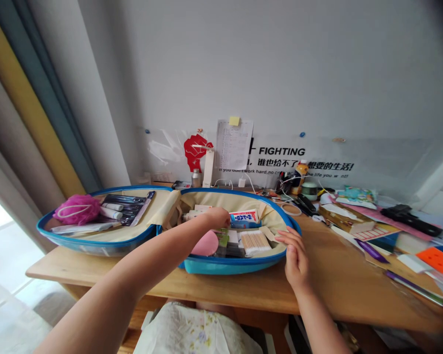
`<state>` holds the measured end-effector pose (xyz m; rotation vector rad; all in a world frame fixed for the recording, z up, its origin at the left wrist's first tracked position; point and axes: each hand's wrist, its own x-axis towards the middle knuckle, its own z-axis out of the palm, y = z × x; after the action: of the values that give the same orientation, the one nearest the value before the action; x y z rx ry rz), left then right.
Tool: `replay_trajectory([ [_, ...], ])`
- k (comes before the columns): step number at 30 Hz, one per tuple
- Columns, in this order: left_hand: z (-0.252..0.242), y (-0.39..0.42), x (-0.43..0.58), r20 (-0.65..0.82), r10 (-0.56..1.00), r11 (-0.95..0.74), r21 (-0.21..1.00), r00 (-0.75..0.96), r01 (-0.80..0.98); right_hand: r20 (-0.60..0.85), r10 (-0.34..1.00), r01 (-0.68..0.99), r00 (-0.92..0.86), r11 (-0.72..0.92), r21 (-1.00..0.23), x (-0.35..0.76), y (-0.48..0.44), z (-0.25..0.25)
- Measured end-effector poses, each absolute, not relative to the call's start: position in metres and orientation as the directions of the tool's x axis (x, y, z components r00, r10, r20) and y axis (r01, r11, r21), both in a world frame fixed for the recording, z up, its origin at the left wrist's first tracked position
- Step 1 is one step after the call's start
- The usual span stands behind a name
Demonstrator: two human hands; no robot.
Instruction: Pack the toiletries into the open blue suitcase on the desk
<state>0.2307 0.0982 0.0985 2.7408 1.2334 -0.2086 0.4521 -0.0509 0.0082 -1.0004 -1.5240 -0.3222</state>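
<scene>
A blue-rimmed case lies unfolded on the desk, its right half (236, 265) in front of me. My left hand (219, 217) reaches down into this half, fingers curled and partly hidden; what they hold, if anything, I cannot make out. Close to it are a blue and white toothpaste box (245, 218), a green item (222, 239) and a pink rounded item (205, 244). A pack of cotton swabs (255, 242) lies nearer the front. My right hand (296, 255) rests at the right rim, its fingers stretched out beside a beige flap (268, 233).
The left half (107, 247) holds a pink bath puff (77, 209), white tubes (111, 211) and flat dark packages. Behind the case stand a metal bottle (196, 178) and a white lamp (208, 168). Papers, pens and an orange item (437, 259) clutter the desk's right side.
</scene>
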Motion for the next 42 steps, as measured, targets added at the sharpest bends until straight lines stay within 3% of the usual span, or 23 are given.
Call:
replay_trajectory([
  [8, 0.091, 0.103, 0.23, -0.177, 0.773, -0.569, 0.23, 0.609, 0.789, 0.91, 0.404, 0.733, 0.09, 0.592, -0.335, 0.453, -0.051, 0.008],
  [14, 0.104, 0.116, 0.226, -0.048, 0.878, -0.362, 0.586, 0.477, 0.725, 0.914, 0.396, 0.738, 0.086, 0.59, -0.326, 0.452, -0.052, 0.01],
  [18, 0.113, 0.122, 0.219, -0.106, 0.892, -0.174, 0.818, 0.44, 0.549, 0.921, 0.382, 0.739, 0.079, 0.597, -0.312, 0.452, -0.051, 0.009],
  [21, 0.117, 0.119, 0.211, -0.146, 0.868, -0.062, 0.916, 0.475, 0.395, 0.922, 0.379, 0.743, 0.073, 0.597, -0.304, 0.453, -0.05, 0.008],
  [26, 0.124, 0.11, 0.203, -0.17, 0.814, 0.071, 0.978, 0.556, 0.196, 0.918, 0.385, 0.736, 0.093, 0.594, -0.324, 0.454, -0.049, 0.006],
  [30, 0.125, 0.109, 0.202, -0.18, 0.789, 0.124, 0.983, 0.587, 0.135, 0.917, 0.386, 0.738, 0.1, 0.59, -0.328, 0.454, -0.049, 0.006],
  [42, 0.119, 0.114, 0.204, -0.208, 0.783, 0.068, 0.965, 0.586, 0.252, 0.908, 0.405, 0.735, 0.111, 0.581, -0.349, 0.454, -0.05, 0.007],
])
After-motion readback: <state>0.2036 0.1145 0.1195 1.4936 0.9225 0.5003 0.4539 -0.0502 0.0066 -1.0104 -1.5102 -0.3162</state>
